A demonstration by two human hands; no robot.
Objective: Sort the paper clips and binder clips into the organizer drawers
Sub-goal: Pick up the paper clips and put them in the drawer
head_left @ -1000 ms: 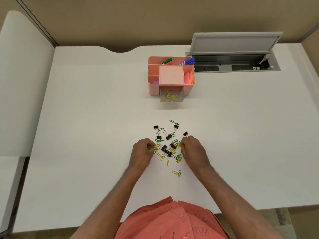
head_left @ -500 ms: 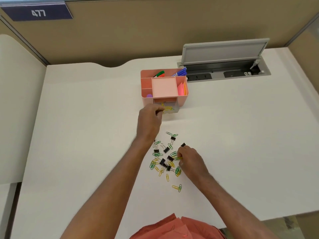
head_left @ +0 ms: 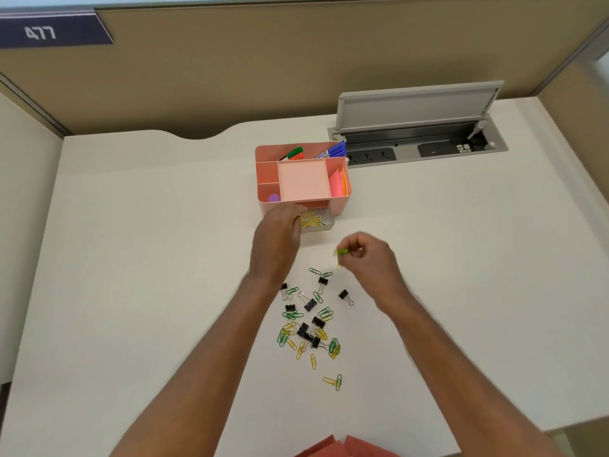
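Near the middle of the frame, the left hand rests at the open drawer of the pink organizer, fingers curled; what it holds is hidden. The right hand has risen from the pile and pinches blurry green clips. Bare table lies wide on both sides.

The left hand covers the left part of the open drawer, so its grip and fingertips cannot be made out. The right hand is motion-blurred; the clips it pinches smear into green and yellow, count unclear. The sign and table are cut off at the left edge.
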